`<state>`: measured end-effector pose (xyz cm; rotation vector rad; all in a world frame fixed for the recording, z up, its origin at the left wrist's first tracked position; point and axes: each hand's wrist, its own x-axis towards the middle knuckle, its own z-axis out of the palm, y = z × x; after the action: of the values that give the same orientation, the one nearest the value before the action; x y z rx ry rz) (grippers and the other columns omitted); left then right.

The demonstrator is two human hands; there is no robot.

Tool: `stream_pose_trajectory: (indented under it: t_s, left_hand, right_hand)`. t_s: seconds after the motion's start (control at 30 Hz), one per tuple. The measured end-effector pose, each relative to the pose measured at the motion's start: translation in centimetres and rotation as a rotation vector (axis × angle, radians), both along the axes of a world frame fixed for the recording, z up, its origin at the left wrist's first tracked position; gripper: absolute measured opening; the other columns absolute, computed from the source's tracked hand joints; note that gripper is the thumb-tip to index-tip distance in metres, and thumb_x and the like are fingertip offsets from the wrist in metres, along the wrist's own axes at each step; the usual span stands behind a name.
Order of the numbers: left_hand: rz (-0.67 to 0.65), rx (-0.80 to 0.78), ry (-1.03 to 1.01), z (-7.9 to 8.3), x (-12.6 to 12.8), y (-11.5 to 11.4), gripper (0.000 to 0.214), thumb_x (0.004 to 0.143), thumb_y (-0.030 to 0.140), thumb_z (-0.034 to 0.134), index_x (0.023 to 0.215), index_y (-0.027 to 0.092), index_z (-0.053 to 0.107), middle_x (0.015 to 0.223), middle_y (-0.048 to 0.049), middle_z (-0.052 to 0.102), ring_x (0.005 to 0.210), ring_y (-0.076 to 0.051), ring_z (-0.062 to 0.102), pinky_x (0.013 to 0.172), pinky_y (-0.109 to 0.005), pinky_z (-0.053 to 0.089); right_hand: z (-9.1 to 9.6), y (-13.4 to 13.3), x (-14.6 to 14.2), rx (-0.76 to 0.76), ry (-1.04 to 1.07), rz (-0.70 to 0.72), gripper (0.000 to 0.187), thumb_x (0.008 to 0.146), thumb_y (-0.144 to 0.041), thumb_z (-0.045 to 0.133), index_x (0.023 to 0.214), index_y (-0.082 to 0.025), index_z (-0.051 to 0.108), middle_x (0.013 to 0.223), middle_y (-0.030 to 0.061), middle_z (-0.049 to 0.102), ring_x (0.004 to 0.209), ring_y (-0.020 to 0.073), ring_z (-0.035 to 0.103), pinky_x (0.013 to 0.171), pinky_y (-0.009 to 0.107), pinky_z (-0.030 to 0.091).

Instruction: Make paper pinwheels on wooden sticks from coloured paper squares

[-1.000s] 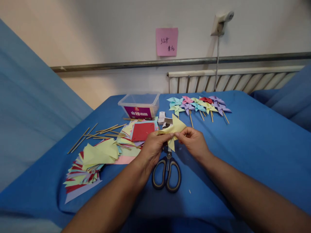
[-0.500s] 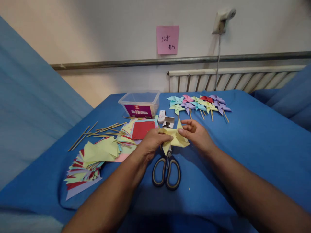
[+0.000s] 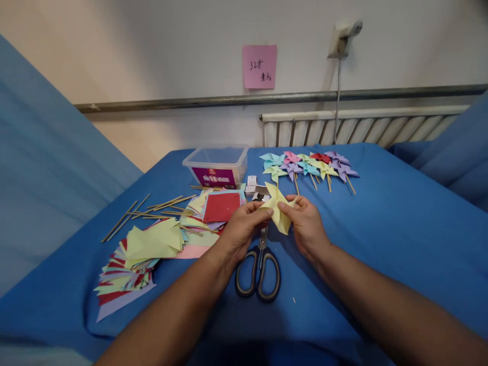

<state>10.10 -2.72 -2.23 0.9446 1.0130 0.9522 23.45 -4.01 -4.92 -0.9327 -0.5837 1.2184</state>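
Note:
A pale yellow paper pinwheel (image 3: 280, 216), with no stick visible on it, is held between both hands above the table. My left hand (image 3: 244, 223) pinches its left side between thumb and fingers. On the opposite side, my right hand (image 3: 307, 221) grips it, the thumb pressed near the middle of the paper. Below the hands lie scissors (image 3: 259, 274) with dark handles toward me; their blade tips are hidden. Just behind, a small open box (image 3: 261, 192) holds dark little pieces too small to name.
At the left are a fanned stack of cut coloured paper (image 3: 152, 244), red paper squares (image 3: 221, 206) and thin wooden sticks (image 3: 162, 206). A clear plastic tub (image 3: 217, 162) stands behind them. Several finished pinwheels (image 3: 308, 165) on sticks lie at the back of the blue-covered table (image 3: 373, 239).
The yellow paper has turned from lying flat to facing me more, its blades gathered inward. My right hand has closed onto its right side. The whole view has shifted slightly.

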Motion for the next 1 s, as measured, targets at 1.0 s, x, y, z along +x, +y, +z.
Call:
stream_pose_trajectory:
  t_s: [1.0]
  left_hand:
    - [0.171,-0.073,-0.213,1.1,-1.2,0.6,0.029,0.06,0.014,0.077,0.088,0.011,0.071,0.079,-0.0067,0.073,0.067,-0.018,0.066,0.064,-0.029,0.052]
  right_hand:
    - [-1.1,-1.3,-0.1,0.399,-0.525,0.118,0.044,0.088,-0.028,0.057,0.132,-0.029,0.053,0.094,0.0016,0.067,0.08,0.018,0.062,0.077,0.033,0.05]
